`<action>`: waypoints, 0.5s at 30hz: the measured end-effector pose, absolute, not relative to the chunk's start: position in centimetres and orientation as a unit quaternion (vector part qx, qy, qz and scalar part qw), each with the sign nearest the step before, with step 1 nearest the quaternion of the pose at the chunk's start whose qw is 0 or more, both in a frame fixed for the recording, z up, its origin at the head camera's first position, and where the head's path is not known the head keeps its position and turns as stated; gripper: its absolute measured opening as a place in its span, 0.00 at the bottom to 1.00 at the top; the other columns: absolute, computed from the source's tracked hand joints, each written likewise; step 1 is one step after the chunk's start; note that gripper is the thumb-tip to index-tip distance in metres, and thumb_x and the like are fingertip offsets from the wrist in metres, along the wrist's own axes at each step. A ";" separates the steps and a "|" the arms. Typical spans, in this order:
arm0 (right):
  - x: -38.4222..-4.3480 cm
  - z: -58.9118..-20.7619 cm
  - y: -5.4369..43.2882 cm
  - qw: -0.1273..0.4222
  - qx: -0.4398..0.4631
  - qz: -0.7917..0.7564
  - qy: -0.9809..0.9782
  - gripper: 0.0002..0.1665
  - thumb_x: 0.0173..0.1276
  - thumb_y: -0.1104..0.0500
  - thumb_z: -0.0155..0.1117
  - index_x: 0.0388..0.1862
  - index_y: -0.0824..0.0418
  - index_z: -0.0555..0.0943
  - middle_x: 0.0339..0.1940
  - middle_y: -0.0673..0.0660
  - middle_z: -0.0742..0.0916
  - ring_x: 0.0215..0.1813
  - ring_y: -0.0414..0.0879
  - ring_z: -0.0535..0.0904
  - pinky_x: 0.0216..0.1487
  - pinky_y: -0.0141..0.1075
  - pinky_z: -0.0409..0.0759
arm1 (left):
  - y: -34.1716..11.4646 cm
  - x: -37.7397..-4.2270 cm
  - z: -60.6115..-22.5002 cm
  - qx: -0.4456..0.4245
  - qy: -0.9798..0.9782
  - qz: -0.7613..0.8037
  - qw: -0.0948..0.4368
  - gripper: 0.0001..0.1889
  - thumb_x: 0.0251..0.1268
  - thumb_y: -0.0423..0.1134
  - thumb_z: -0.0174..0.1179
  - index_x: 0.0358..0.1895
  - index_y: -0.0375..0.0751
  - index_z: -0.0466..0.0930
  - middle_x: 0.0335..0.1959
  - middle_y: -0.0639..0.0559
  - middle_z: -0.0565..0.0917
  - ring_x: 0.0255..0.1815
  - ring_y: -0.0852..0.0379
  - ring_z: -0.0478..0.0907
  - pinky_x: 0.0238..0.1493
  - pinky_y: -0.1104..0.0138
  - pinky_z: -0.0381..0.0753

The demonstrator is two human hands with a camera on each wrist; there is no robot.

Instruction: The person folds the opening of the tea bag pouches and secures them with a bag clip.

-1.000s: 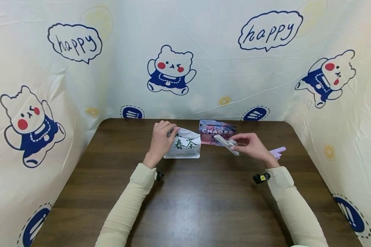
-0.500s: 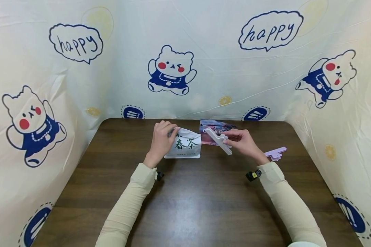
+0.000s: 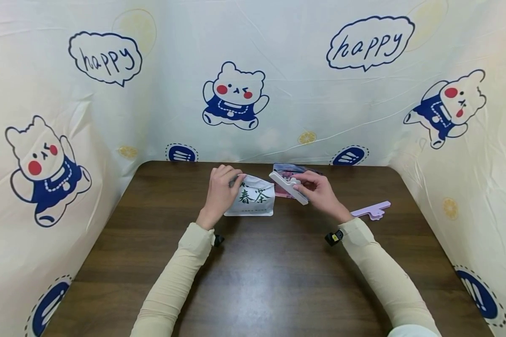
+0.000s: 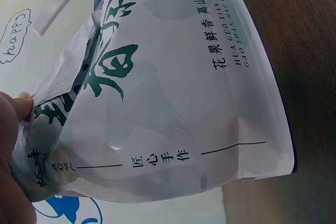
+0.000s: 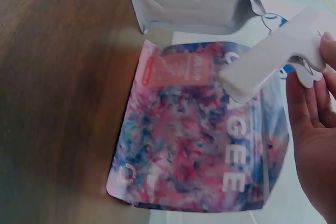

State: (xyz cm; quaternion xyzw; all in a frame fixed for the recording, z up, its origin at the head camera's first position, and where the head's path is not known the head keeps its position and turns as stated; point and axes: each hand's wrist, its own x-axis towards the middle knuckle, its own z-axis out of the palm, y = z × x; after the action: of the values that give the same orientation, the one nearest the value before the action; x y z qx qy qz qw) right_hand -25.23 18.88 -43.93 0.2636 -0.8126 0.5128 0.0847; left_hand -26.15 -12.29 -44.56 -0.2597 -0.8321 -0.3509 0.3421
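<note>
My left hand (image 3: 220,191) pinches the folded top corner of a white tea bag (image 3: 256,201) with green lettering. In the left wrist view the bag's printed face (image 4: 152,108) fills the middle, its top bent over at the thumb. My right hand (image 3: 322,194) holds a white bag clip (image 3: 286,186) by its grips, just right of the tea bag and apart from it. Seen from the right wrist, the clip (image 5: 268,56) slants over a pink and blue CHAGEE pouch (image 5: 181,140). Whether the clip's jaws are parted is unclear.
A lilac clip (image 3: 373,210) lies on the brown table (image 3: 253,276) to the right, by my right wrist. Printed cloth (image 3: 286,93) hangs around the table's back and sides. The CHAGEE pouch stands behind the clip, partly covered in the head view.
My right hand has carried the white bag clip leftward toward the tea bag, uncovering more of the lilac clip. The left hand keeps its hold on the bag and has hardly moved.
</note>
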 end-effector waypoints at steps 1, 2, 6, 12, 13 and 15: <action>-25.0 -43.7 18.6 0.091 0.267 0.512 -0.812 0.17 0.68 0.70 0.68 0.55 0.72 0.84 0.43 0.66 0.86 0.39 0.43 0.77 0.42 0.28 0.80 | -12.3 -26.2 -44.6 -0.261 -0.832 -0.349 0.343 0.09 0.70 0.39 0.66 0.39 0.35 0.88 0.33 0.47 0.85 0.36 0.49 0.75 0.40 0.58 0.64; -24.8 -43.4 18.3 0.098 0.271 0.510 -0.810 0.16 0.68 0.70 0.68 0.54 0.72 0.84 0.43 0.66 0.86 0.39 0.42 0.77 0.41 0.27 0.80 | -12.3 -26.2 -44.6 -0.262 -0.832 -0.347 0.344 0.09 0.70 0.39 0.66 0.39 0.35 0.88 0.32 0.47 0.85 0.35 0.49 0.74 0.40 0.58 0.64; -24.3 -43.0 17.4 0.122 0.284 0.510 -0.803 0.15 0.66 0.72 0.69 0.52 0.74 0.84 0.41 0.67 0.86 0.38 0.43 0.77 0.39 0.27 0.78 | -12.3 -26.3 -44.7 -0.263 -0.830 -0.347 0.348 0.09 0.70 0.39 0.66 0.39 0.36 0.88 0.32 0.47 0.85 0.35 0.49 0.75 0.40 0.58 0.64; -24.5 -43.4 16.6 0.136 0.289 0.496 -0.807 0.15 0.66 0.73 0.69 0.51 0.74 0.85 0.44 0.67 0.87 0.43 0.53 0.78 0.42 0.32 0.78 | -12.3 -26.3 -44.7 -0.263 -0.830 -0.350 0.346 0.09 0.70 0.39 0.66 0.39 0.36 0.88 0.32 0.47 0.85 0.35 0.49 0.75 0.40 0.58 0.64; -24.5 -43.6 16.5 0.139 0.290 0.493 -0.808 0.15 0.65 0.73 0.69 0.51 0.74 0.85 0.44 0.67 0.87 0.44 0.54 0.78 0.42 0.34 0.78 | -12.3 -26.3 -44.7 -0.262 -0.830 -0.350 0.345 0.09 0.70 0.39 0.66 0.39 0.36 0.88 0.32 0.47 0.85 0.35 0.49 0.75 0.40 0.58 0.64; -24.5 -43.7 16.3 0.143 0.292 0.492 -0.808 0.15 0.65 0.73 0.69 0.51 0.74 0.85 0.44 0.68 0.87 0.44 0.57 0.77 0.42 0.40 0.79 | -12.4 -26.3 -44.7 -0.261 -0.832 -0.350 0.342 0.09 0.70 0.39 0.66 0.39 0.36 0.88 0.32 0.47 0.85 0.35 0.49 0.75 0.40 0.58 0.64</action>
State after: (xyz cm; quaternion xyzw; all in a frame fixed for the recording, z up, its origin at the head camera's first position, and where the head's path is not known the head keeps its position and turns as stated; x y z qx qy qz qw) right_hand -24.46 16.32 -43.73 0.2916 -0.8078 0.4920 0.1426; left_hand -26.26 -12.37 -44.68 -0.2608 -0.8320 -0.3504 0.3419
